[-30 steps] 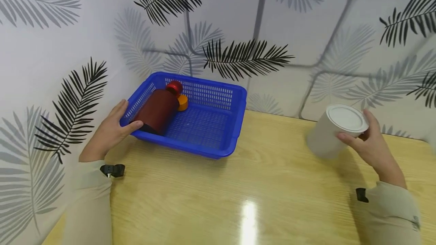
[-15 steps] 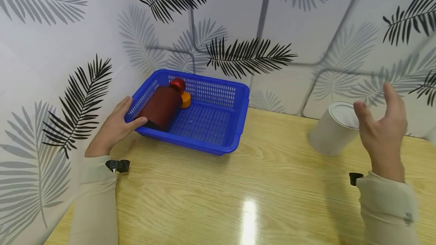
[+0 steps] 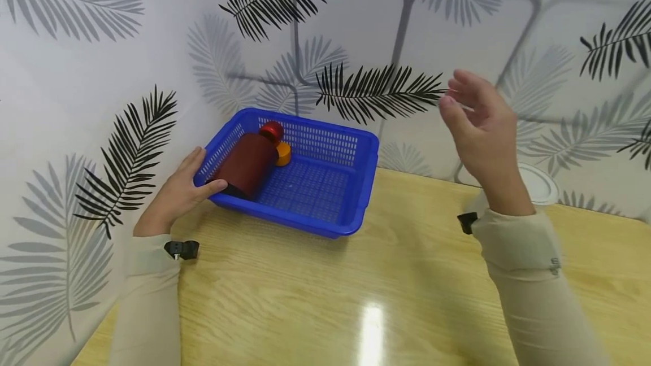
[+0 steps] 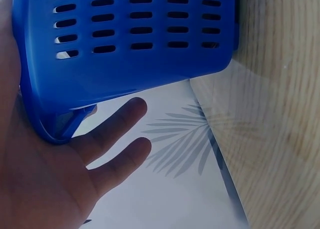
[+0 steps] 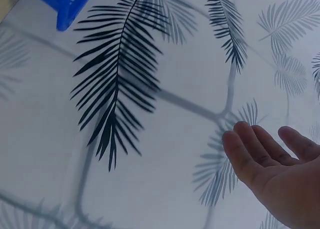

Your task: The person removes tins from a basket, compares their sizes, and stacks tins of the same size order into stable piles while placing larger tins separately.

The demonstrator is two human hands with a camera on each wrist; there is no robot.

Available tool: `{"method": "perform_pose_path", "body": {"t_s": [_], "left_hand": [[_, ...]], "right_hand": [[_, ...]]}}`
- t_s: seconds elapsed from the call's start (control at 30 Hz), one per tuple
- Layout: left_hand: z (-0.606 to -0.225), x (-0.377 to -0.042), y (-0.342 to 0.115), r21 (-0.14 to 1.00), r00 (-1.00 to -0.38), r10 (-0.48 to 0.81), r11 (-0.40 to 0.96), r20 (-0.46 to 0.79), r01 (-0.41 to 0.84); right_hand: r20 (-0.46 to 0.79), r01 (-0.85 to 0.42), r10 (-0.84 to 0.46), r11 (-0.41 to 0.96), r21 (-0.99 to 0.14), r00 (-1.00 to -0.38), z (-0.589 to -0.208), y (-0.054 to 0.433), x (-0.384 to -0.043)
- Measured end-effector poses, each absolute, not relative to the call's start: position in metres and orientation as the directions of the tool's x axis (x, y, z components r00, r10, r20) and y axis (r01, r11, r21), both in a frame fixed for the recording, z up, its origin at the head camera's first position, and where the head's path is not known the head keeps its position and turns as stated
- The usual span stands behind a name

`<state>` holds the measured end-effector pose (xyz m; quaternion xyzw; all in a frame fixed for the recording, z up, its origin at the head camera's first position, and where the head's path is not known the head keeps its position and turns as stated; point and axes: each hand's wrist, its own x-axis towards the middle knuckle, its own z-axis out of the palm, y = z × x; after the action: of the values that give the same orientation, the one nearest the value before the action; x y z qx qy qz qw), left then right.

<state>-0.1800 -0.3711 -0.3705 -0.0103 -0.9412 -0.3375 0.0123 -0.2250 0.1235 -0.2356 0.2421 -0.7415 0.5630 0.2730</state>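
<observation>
At its near left corner, the blue plastic basket (image 3: 295,220) touches my left hand (image 3: 175,194). The thumb lies over the rim, and two fingers (image 4: 120,164) stretch straight out below the rim in the left wrist view. Inside the basket lie a dark red cylinder (image 3: 246,165) on its side, a small shiny red round piece (image 3: 272,130) and an orange round piece (image 3: 283,154). My right hand (image 3: 485,131) is raised in the air with loosely bent fingers and nothing in it. Behind its wrist stands a white lidded canister (image 3: 540,185), mostly hidden.
The light wooden table (image 3: 315,292) meets a pale wall covering (image 3: 346,21) with leaf prints right behind the basket and canister. Another stretch of this covering runs along the left side, close to my left arm.
My right hand has let go of the white canister, risen and moved left. The canister stays at the table's right rear. My left hand remains at the basket's corner.
</observation>
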Motion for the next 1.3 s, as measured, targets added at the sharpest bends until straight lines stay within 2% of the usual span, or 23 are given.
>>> {"method": "perform_pose_path", "body": {"t_s": [0.27,0.47,0.67,0.83,0.97,1.1,1.17,1.3], "left_hand": [[-0.372,-0.181,-0.373,0.633,-0.999,0.031,0.772,0.042,0.051],[-0.372,-0.18,-0.373,0.631,-0.999,0.028,0.776,0.017,0.032],[-0.372,-0.179,-0.372,0.636,-0.999,0.023,0.771,0.023,0.032],[-0.371,-0.178,-0.371,0.639,-0.999,0.025,0.769,0.029,0.037],[-0.372,-0.177,-0.37,0.641,-1.0,0.021,0.767,0.016,0.026],[-0.372,-0.177,-0.37,0.641,-1.0,0.014,0.767,0.019,0.023],[-0.372,-0.177,-0.37,0.643,-1.0,0.013,0.766,0.018,0.022],[-0.371,-0.177,-0.369,0.648,-1.0,0.009,0.762,0.008,0.012]], "right_hand": [[0.57,-0.601,-0.192,0.285,-0.746,-0.799,-0.231,0.054,-0.25],[0.473,-0.545,-0.278,0.318,-0.776,-0.836,-0.246,0.0,-0.266],[0.386,-0.482,-0.338,0.275,-0.832,-0.859,-0.265,-0.048,-0.282],[0.286,-0.401,-0.364,0.295,-0.867,-0.886,-0.29,-0.079,-0.299],[0.144,-0.247,-0.384,0.234,-0.94,-0.912,-0.32,-0.098,-0.311],[-0.015,-0.086,-0.427,0.215,-0.973,-0.904,-0.344,-0.111,-0.318],[-0.073,-0.055,-0.456,0.261,-0.964,-0.887,-0.351,-0.116,-0.32],[-0.13,-0.07,-0.51,0.354,-0.933,-0.851,-0.357,-0.122,-0.323]]}}
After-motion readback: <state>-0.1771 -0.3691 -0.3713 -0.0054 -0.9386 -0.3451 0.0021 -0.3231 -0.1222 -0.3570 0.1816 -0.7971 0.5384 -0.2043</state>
